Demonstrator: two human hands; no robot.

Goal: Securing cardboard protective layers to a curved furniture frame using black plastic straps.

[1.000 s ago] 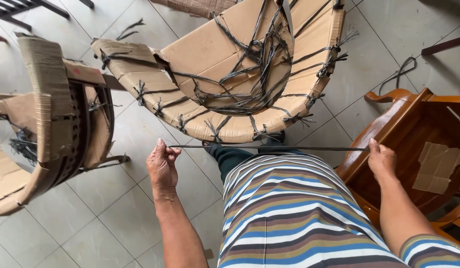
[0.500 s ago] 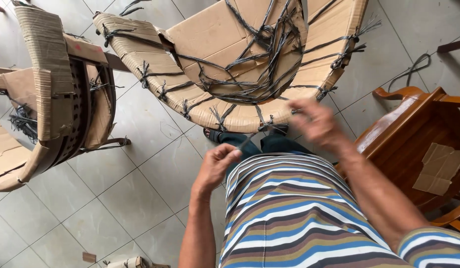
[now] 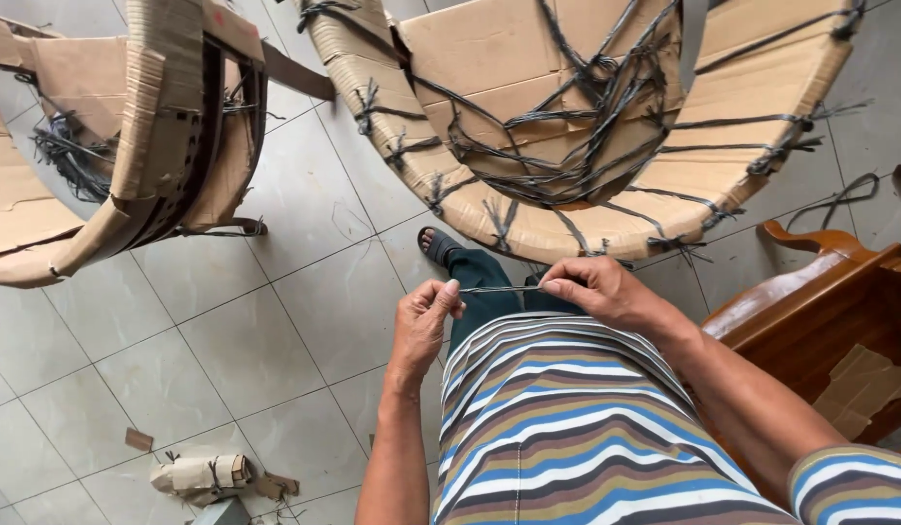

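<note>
My left hand (image 3: 423,316) and my right hand (image 3: 596,289) are close together in front of my striped shirt. Each pinches one end of a short stretch of thin dark string (image 3: 499,289) held taut between them. Just beyond my hands stands a curved piece of furniture wrapped in brown cardboard (image 3: 528,219), bound with a web of dark string (image 3: 587,126). My sandalled foot (image 3: 438,245) shows on the tiles below it.
A second cardboard-wrapped piece (image 3: 149,146) stands at the left. A wooden chair (image 3: 820,311) sits close on my right. Cardboard scraps and a small tied bundle (image 3: 200,474) lie on the grey tiled floor (image 3: 227,340). A loose string (image 3: 839,199) lies at right.
A second ago my hands held the string stretched wide apart. They have come together, and the taut span between them is now short. My view has tilted closer to the wrapped furniture.
</note>
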